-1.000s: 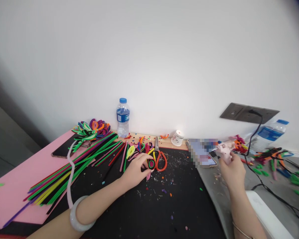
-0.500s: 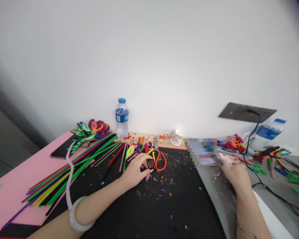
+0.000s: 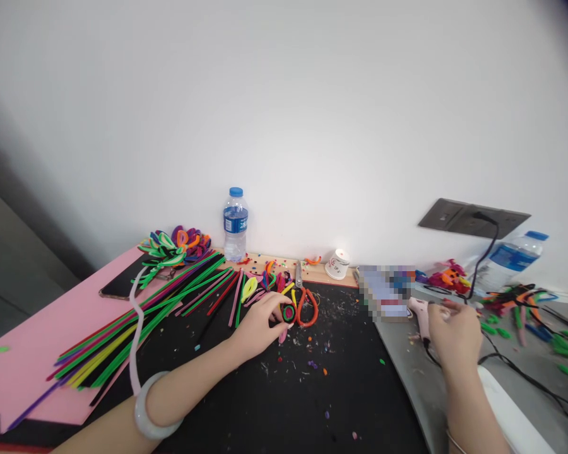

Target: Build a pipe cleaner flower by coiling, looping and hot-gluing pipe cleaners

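In the head view my left hand [image 3: 260, 321] is closed around a small coiled roll [image 3: 288, 313], which shows green and dark pink rings at its end. It rests over the black mat, with orange-handled scissors [image 3: 307, 308] just to its right. My right hand [image 3: 454, 334] is at a pale pink hot glue gun [image 3: 422, 316] on the grey surface. Its fingers are curled at the gun's rear and hide that part; the handle and its cord show to the left of the hand. A white bangle [image 3: 147, 410] circles my left wrist.
Long pipe cleaners [image 3: 137, 334] fan across the left, beside looped bundles [image 3: 170, 249] and a dark phone [image 3: 123, 280]. A water bottle [image 3: 235, 227] and a paper cup [image 3: 337, 263] stand along the wall. A black cable [image 3: 515, 366] runs over the grey surface from the wall socket [image 3: 473, 217].
My right hand has shifted its hold from the glue gun's handle towards its rear, and the gun has turned, baring its handle. My left hand keeps the coiled roll. The view has shifted slightly.
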A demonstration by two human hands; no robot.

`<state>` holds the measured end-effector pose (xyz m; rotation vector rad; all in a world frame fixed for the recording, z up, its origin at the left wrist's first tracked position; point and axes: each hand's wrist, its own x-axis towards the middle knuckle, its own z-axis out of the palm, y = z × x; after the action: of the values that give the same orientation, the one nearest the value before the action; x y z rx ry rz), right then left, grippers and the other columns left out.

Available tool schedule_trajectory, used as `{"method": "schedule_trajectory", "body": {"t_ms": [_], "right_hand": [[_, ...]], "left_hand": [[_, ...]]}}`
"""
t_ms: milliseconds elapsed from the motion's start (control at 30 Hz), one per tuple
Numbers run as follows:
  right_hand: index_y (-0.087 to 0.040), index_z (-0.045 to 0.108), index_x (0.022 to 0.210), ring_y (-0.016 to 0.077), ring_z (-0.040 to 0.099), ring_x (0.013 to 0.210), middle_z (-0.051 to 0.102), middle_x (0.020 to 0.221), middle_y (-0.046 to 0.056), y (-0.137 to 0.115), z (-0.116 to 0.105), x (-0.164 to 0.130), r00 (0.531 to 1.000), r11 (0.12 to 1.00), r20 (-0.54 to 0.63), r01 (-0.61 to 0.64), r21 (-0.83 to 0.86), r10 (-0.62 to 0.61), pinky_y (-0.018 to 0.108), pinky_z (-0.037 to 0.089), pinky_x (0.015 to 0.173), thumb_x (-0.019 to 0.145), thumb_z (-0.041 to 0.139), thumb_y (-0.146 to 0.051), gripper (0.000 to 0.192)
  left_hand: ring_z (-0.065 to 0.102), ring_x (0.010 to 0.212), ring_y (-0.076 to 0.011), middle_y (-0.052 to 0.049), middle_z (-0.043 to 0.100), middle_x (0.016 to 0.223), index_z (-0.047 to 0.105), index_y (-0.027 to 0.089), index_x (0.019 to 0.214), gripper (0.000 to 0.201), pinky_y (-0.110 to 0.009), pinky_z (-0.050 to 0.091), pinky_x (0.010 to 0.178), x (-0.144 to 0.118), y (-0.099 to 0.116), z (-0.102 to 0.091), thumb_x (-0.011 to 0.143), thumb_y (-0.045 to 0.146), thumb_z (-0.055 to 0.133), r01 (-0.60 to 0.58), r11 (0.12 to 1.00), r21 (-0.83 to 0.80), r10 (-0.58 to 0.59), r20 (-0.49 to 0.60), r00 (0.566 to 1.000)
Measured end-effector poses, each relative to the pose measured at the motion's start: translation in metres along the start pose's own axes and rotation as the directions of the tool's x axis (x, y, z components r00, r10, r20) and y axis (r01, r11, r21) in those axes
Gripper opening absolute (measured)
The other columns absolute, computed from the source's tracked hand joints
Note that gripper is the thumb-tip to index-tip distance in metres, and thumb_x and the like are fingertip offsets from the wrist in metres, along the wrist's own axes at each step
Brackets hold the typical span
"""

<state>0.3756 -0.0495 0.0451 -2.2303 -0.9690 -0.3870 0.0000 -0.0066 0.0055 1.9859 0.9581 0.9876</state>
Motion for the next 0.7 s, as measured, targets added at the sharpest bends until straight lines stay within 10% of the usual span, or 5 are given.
{"method": "schedule_trajectory", "body": {"t_ms": [200, 433, 600, 700], "right_hand": [[-0.016, 0.054, 0.09, 0.019, 0.055, 0.062, 0.058, 0.07, 0.005, -0.057, 0.001, -0.038, 0.944, 0.907, 0.117, 0.254, 0.336, -0.308, 0.029, 0.042, 0.061, 0.076, 0.046, -0.032, 0.023], [-0.017, 0.057, 0.095, 0.0134, 0.05, 0.055, 0.06, 0.077, 0.003, -0.115, 0.013, -0.079, 0.585, 0.689, 0.412, 0.393, 0.609, -0.699, 0.025, 0.041, 0.055, 0.081, 0.044, -0.022, 0.02], [-0.018, 0.063, 0.094, 0.0105, 0.049, 0.058, 0.061, 0.075, 0.0, -0.165, 0.018, -0.083, 0.316, 0.517, 0.425, 0.324, 0.792, -0.849, 0.021, 0.04, 0.054, 0.076, 0.049, -0.01, 0.024], [-0.017, 0.066, 0.09, 0.0105, 0.053, 0.063, 0.064, 0.077, 0.0, -0.198, 0.025, -0.083, 0.233, 0.426, 0.369, 0.294, 0.856, -0.9, 0.02, 0.04, 0.056, 0.075, 0.052, -0.006, 0.023]], "left_hand": [[0.056, 0.067, -0.0109, -0.004, 0.054, 0.098, 0.055, 0.02, 0.099, 0.029, -0.024, 0.05, 0.063, -0.002, 0.008, -0.003, 0.072, 0.011, 0.06, -0.041, 0.999, -0.031, 0.044, 0.09, 0.995], [0.057, 0.066, -0.0098, -0.003, 0.055, 0.098, 0.056, 0.02, 0.102, 0.03, -0.023, 0.049, 0.065, -0.006, 0.011, -0.002, 0.073, 0.014, 0.061, -0.104, 0.994, -0.029, 0.108, 0.192, 0.975], [0.057, 0.062, -0.0089, -0.004, 0.056, 0.102, 0.055, 0.021, 0.103, 0.032, -0.021, 0.047, 0.058, -0.009, 0.014, -0.001, 0.073, 0.015, 0.062, -0.142, 0.99, -0.008, 0.14, 0.229, 0.963], [0.056, 0.06, -0.0088, -0.004, 0.057, 0.102, 0.054, 0.021, 0.104, 0.033, -0.022, 0.047, 0.059, -0.012, 0.017, -0.001, 0.072, 0.016, 0.063, -0.189, 0.982, 0.011, 0.181, 0.24, 0.954]]}}
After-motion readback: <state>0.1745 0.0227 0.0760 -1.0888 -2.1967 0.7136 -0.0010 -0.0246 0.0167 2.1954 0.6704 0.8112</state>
